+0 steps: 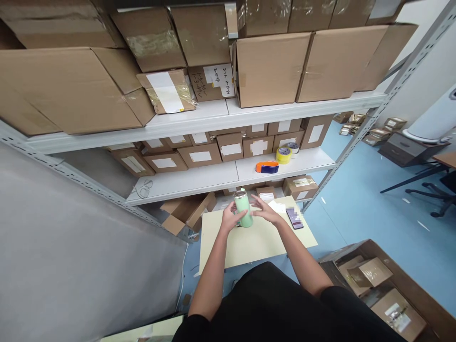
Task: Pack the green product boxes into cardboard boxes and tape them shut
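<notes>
A light green tumbler (pixel 243 209) with a metallic rim and a dark lid stands upright at the far part of a small pale yellow table (pixel 249 247). My left hand (pixel 230 217) is wrapped round its left side, thumb across the front. On the other side, my right hand (pixel 265 210) has its fingers spread, with the fingertips close to the tumbler; whether they touch it I cannot tell. To the right on the table lies a phone (pixel 294 218), its screen partly blurred. White papers (pixel 277 206) lie behind my right hand.
A metal shelf rack (pixel 228 114) full of cardboard boxes rises behind the table. Tape rolls (pixel 284 155) and an orange and blue tape dispenser (pixel 267 167) sit on its middle shelf. An open carton (pixel 187 213) is at left; a large box (pixel 384 285) stands at lower right.
</notes>
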`<action>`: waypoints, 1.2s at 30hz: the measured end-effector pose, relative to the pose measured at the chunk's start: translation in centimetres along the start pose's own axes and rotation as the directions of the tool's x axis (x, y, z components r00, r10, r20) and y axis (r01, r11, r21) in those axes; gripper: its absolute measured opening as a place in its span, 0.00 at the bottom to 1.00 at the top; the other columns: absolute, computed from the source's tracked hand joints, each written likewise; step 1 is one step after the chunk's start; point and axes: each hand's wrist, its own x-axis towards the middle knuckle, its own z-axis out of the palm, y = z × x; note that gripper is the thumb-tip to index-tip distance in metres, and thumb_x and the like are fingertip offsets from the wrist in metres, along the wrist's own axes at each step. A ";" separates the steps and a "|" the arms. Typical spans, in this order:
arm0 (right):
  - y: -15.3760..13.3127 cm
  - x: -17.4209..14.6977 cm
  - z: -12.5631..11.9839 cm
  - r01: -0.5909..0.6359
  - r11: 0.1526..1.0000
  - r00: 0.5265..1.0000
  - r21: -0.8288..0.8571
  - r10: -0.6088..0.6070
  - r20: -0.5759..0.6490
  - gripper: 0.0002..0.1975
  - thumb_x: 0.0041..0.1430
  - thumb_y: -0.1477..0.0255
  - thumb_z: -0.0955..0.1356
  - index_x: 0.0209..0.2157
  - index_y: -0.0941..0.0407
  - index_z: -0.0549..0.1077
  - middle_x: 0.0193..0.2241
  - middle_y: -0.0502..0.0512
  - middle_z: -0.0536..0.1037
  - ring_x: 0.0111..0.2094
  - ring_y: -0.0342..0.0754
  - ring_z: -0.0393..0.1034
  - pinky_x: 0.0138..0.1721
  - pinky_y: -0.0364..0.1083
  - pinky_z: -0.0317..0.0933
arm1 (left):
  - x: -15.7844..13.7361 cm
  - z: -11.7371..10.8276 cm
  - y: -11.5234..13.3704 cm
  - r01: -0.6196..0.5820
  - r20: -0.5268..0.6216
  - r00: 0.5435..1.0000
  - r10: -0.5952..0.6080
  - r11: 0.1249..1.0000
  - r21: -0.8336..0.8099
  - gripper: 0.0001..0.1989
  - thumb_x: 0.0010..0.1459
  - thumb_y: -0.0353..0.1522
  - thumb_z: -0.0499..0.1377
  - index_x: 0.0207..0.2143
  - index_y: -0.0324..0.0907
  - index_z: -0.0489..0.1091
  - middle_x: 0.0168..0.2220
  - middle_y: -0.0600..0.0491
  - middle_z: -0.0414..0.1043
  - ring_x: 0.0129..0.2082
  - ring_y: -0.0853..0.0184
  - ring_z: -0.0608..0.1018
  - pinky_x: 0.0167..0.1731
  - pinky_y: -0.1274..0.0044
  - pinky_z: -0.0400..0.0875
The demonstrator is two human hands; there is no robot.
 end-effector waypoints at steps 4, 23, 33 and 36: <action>0.8 -1.6 0.3 -0.049 0.985 0.986 0.165 0.021 0.165 0.56 0.42 0.60 0.81 0.70 0.45 0.56 0.47 0.56 0.80 0.49 0.56 0.77 0.49 0.57 0.72 | 1.0 0.1 2.3 0.025 0.089 0.996 -0.014 0.993 -0.119 0.29 0.50 0.47 0.71 0.50 0.39 0.76 0.49 0.43 0.80 0.50 0.52 0.80 0.53 0.62 0.74; 1.7 -4.5 -1.3 0.073 0.994 0.970 -0.083 -0.090 -0.225 0.63 0.42 0.62 0.81 0.73 0.45 0.46 0.46 0.54 0.76 0.45 0.55 0.76 0.50 0.57 0.72 | 3.3 5.9 4.5 0.079 -0.058 0.994 -0.095 0.971 -0.226 0.62 0.47 0.39 0.76 0.76 0.49 0.42 0.48 0.47 0.78 0.47 0.60 0.82 0.48 0.69 0.78; 0.4 -5.1 -3.2 0.055 0.984 0.963 -0.171 -0.098 -0.253 0.63 0.42 0.65 0.80 0.74 0.41 0.46 0.46 0.54 0.77 0.46 0.55 0.75 0.51 0.58 0.72 | 2.7 8.4 5.7 0.082 -0.095 0.990 -0.105 0.972 -0.219 0.59 0.45 0.38 0.78 0.73 0.50 0.50 0.59 0.43 0.74 0.56 0.57 0.78 0.55 0.68 0.74; 0.4 -5.1 -3.5 0.071 0.985 0.978 -0.159 -0.100 -0.184 0.62 0.43 0.64 0.80 0.74 0.43 0.47 0.51 0.56 0.76 0.51 0.58 0.73 0.53 0.59 0.70 | 2.8 8.7 6.0 0.121 -0.086 0.985 -0.149 0.956 -0.266 0.61 0.44 0.39 0.78 0.74 0.48 0.48 0.52 0.43 0.79 0.51 0.56 0.81 0.51 0.66 0.77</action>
